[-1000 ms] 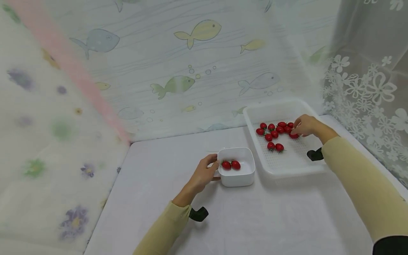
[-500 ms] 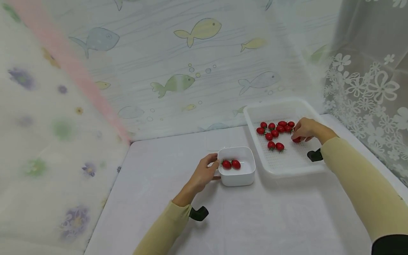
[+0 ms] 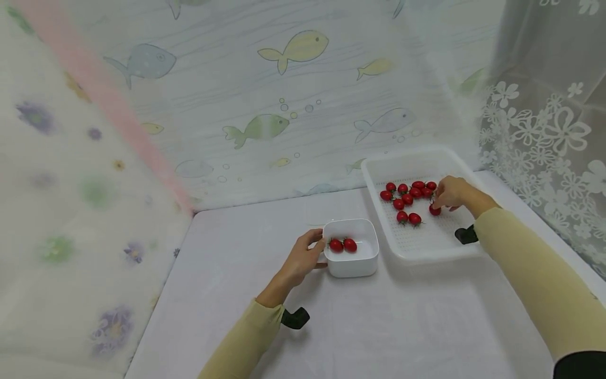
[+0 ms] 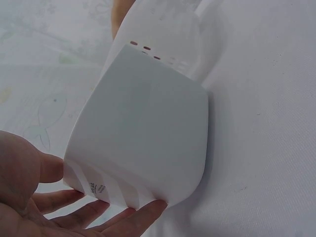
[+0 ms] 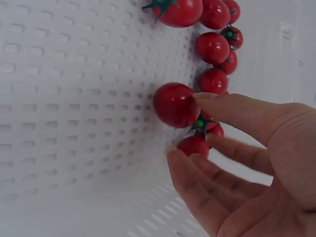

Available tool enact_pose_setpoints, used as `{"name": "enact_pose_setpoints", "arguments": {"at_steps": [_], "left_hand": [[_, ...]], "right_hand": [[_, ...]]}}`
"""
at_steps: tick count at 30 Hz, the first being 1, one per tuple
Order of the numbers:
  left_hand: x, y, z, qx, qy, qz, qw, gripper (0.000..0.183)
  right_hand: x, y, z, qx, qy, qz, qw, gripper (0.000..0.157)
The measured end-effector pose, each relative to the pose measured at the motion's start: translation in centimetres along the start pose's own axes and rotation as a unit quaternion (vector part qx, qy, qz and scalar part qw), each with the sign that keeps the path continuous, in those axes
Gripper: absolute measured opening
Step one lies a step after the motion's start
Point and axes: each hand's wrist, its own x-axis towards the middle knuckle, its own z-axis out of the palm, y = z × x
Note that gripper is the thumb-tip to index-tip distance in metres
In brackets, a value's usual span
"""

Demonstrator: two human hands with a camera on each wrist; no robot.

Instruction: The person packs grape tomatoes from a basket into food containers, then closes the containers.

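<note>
My left hand (image 3: 303, 256) rests at the left wall of a small white square box (image 3: 352, 267), which holds two red cherry tomatoes (image 3: 350, 245). In the left wrist view its fingers (image 4: 140, 217) lie spread against the box's smooth wall, thumb near the rim. My right hand (image 3: 452, 193) reaches into a white perforated basket (image 3: 402, 257). There, in the right wrist view, the thumb touches one cherry tomato (image 5: 174, 104), while the index fingertip stands a little apart from it. Other cherry tomatoes (image 5: 213, 48) with green stems lie beyond the fingers.
The box stands just left of the basket on a white-covered table (image 3: 227, 247). A fish-patterned curtain (image 3: 265, 79) hangs behind. Floral sheeting (image 3: 85, 210) is on the left and a lace curtain (image 3: 544, 121) on the right, close to the basket.
In the basket, my right hand has shifted slightly nearer me, and one tomato has come away from the cluster to below the fingers. My left hand and the box have stayed put.
</note>
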Motion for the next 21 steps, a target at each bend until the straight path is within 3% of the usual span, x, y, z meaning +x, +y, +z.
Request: {"name": "enact_pose_setpoints", "arguments": {"at_steps": [5, 8, 17, 21], "left_hand": [[-0.3, 0.1, 0.1, 0.005, 0.004, -0.001, 1.0000, 0.039], [-0.4, 0.1, 0.2, 0.001, 0.004, 0.006, 1.0000, 0.038], [-0.7, 0.3, 0.4, -0.015, -0.005, 0.001, 0.9999, 0.039], [-1.3, 1.3, 0.5, -0.014, -0.007, -0.003, 0.9999, 0.040]], "right_hand": [[-0.2, -0.5, 0.3, 0.000, 0.011, 0.048, 0.999, 0.060], [-0.1, -0.8, 0.3, 0.010, 0.003, 0.067, 0.998, 0.066], [0.1, -1.1, 0.4, 0.027, -0.041, 0.070, 0.996, 0.035], [0.2, -1.1, 0.4, 0.032, -0.051, 0.061, 0.996, 0.030]]}}
